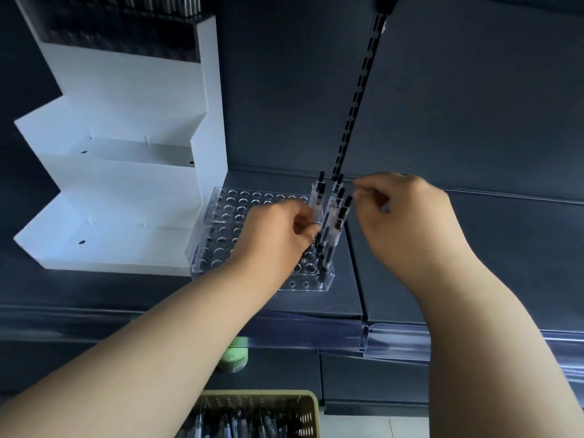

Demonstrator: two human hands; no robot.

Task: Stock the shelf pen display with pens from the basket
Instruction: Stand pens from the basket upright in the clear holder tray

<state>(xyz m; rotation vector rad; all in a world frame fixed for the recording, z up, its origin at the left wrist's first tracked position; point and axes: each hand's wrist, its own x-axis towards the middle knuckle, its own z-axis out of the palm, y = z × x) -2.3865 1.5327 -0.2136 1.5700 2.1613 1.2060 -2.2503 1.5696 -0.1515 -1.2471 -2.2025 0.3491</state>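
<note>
Dark shelf (316, 298) carries a white stepped stand (126, 191), with the clear pen display (227, 210) just beside it on the right: a grid of round holes, mostly unfilled. Pens (331, 216) with clear barrels and black caps stand upright along its right edge. Basket (311, 406), olive mesh, sits below holding more pens. Left hand (278, 229) fingers pinch one pen; right hand (407, 213) fingers curled, grip unclear. No readable text.

A clear acrylic pen holder (221, 213) dotted with rows of round holes held clear-barrelled pens (331, 222) with black caps, beside a plain white tiered stand (126, 172), on a dark grey shelf (474, 232), above a yellow-green lattice-patterned basket (311, 403).
</note>
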